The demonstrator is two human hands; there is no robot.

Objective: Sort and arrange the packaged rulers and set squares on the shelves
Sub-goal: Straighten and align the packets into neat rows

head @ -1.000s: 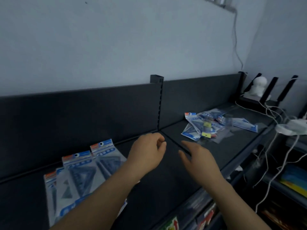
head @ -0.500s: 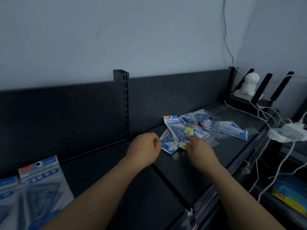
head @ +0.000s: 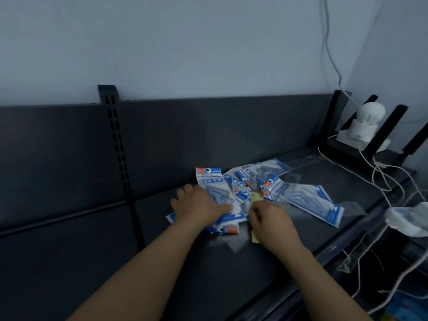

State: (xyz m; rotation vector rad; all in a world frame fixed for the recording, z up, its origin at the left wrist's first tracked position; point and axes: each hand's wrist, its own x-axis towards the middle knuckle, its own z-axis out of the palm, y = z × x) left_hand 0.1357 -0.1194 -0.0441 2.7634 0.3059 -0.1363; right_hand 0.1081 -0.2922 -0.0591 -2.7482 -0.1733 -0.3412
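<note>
While spread wide and flat, rested as the left hand [head: 199,208] on the near-left corner of the pile of packets [head: 245,181], thumb laid across one blue-and-white packet [head: 215,184], fingertips reaching past its edge toward the bare shelf [head: 208,274]. Curled downward as the right hand [head: 271,222], knuckles up, fingertips tucked at the near end of a yellow-labelled sleeve [head: 256,198]; could not tell whether pinched or merely touched.

Lay fanned and overlapping, the whole pile to the right of the slotted post [head: 115,144], flat on the shelf.

Counted at least five blue-and-white packets, with overlap hiding any exact total; two yellow patches, one just beyond the right hand and one beneath it; two hands; one post. Stood much farther right of the post, a white device [head: 368,122] with white cables [head: 382,179] trailing.

Against half a second before: had been bunched at the pile's edge, now opened over it, for the left hand; barely shifted for the right; sorted packets left of the post gone from view.
</note>
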